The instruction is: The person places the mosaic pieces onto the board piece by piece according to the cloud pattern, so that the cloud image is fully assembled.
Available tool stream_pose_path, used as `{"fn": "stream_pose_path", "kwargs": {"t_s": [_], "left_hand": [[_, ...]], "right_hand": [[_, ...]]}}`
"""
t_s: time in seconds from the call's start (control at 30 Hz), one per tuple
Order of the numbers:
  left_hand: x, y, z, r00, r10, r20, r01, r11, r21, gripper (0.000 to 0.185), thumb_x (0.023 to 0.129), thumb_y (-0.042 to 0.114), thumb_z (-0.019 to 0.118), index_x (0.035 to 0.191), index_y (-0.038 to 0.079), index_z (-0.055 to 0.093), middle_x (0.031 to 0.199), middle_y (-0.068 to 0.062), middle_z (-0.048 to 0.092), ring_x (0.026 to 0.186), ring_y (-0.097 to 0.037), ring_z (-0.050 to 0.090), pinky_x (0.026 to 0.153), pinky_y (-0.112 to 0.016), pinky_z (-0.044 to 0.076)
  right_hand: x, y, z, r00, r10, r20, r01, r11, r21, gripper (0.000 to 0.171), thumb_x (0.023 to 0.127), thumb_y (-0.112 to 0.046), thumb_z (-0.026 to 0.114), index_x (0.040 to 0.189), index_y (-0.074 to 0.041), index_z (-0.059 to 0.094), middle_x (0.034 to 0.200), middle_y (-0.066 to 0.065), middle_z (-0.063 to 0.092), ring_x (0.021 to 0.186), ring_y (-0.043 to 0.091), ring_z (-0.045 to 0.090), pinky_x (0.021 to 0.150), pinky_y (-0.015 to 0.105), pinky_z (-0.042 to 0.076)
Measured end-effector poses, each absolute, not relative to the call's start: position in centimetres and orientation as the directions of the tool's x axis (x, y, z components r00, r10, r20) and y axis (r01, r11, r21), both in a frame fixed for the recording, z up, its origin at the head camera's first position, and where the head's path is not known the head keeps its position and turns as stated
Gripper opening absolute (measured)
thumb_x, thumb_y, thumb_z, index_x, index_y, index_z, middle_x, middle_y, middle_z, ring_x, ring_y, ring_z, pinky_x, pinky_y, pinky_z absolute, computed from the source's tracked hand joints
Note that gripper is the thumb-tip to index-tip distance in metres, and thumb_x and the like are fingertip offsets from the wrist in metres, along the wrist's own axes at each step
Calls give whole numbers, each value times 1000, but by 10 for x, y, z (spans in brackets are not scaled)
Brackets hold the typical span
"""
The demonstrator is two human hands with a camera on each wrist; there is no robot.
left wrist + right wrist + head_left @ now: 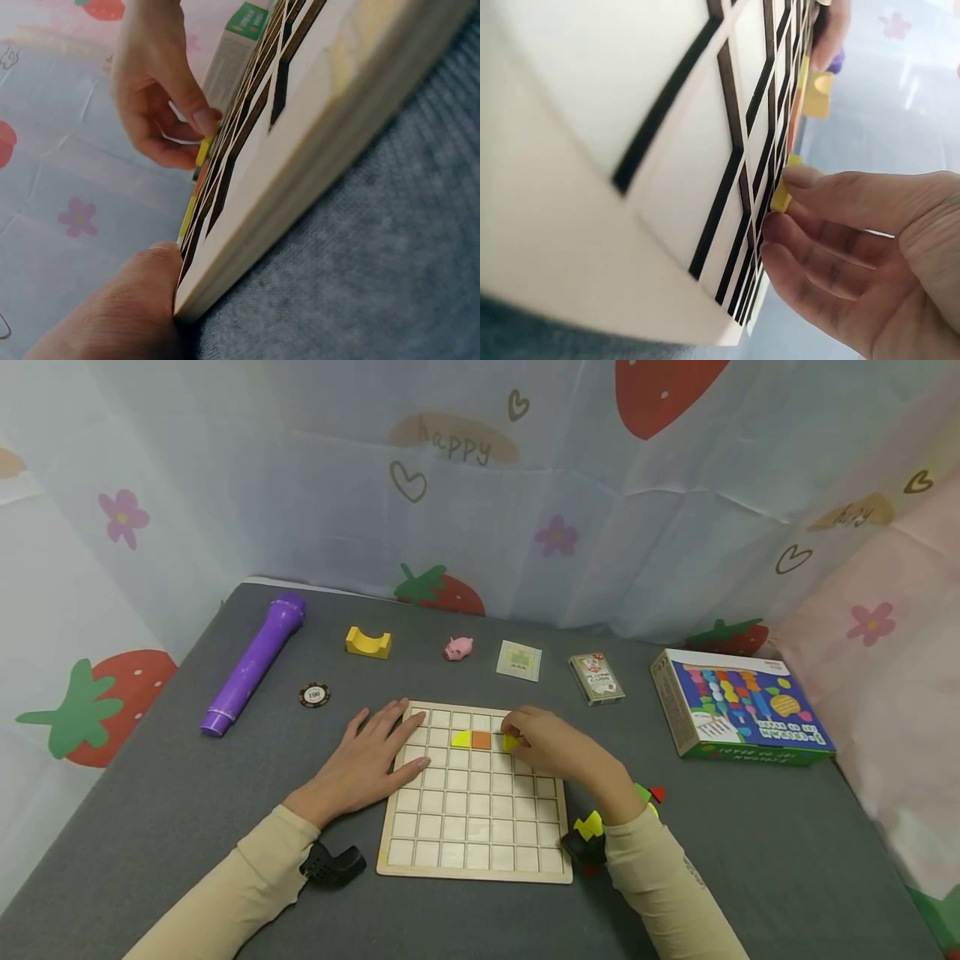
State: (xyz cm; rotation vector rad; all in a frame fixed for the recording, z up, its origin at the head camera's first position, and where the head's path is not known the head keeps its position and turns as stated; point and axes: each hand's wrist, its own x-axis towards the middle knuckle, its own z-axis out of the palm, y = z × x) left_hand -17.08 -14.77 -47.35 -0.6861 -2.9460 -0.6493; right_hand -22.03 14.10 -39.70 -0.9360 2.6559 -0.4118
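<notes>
A wooden grid board [467, 828] lies flat on the dark table. My left hand [366, 768] rests with spread fingers along its upper left edge, the thumb reaching over the frame. Near the board's top right, my right hand [553, 743] pinches a small yellow piece [781, 196] between thumb and fingertips, right at the grid. To the left of it, in the same row, sit an orange square [481, 741] and a yellow piece with a curved side [461, 739]. In the head view the right fingers partly hide the pinched piece.
Loose green, red and yellow pieces [590, 825] lie right of the board, partly behind the right forearm. Across the back stand a purple microphone-shaped tube [255, 664], poker chip [314, 695], yellow block [368, 644], pink pig [458, 648], square card [519, 661], playing-card box [597, 679] and game box [742, 706].
</notes>
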Motion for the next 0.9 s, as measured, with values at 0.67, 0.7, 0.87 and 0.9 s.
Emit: {"fn": "stream_pose_path", "kwargs": {"t_s": [0.67,0.7,0.87,0.9], "left_hand": [[-170,-147,-473,-899,409,156,437,819,372,69,96,55,45,151,16,33,158,-13,22,145,-30,21,114,-57,9],[-170,-147,-473,-898,409,161,439,817,373,69,96,55,45,151,15,33,158,-14,23,145,-30,21,114,-58,10],[-171,-147,-473,-899,408,158,437,818,375,69,96,56,45,151,16,33,158,-13,23,145,-29,21,114,-57,9],[-171,-147,-473,-901,407,153,434,819,375,69,96,56,44,151,16,33,158,-13,22,145,-29,20,114,-57,9]], "right_hand": [[-220,127,-396,-734,-652,-190,-568,743,-353,29,92,-11,65,120,-7,64,115,7,60,101,18,58,86,36,50],[-220,127,-396,-733,-654,-186,-572,741,-352,28,92,-11,65,119,-7,64,115,7,60,101,18,58,85,35,50],[-221,124,-398,-739,-650,-178,-569,743,-352,26,92,-11,65,117,-8,63,112,6,61,97,16,58,82,31,51],[-221,124,-399,-741,-647,-180,-566,746,-352,25,92,-11,65,117,-8,62,111,6,61,96,15,58,81,31,51]]}}
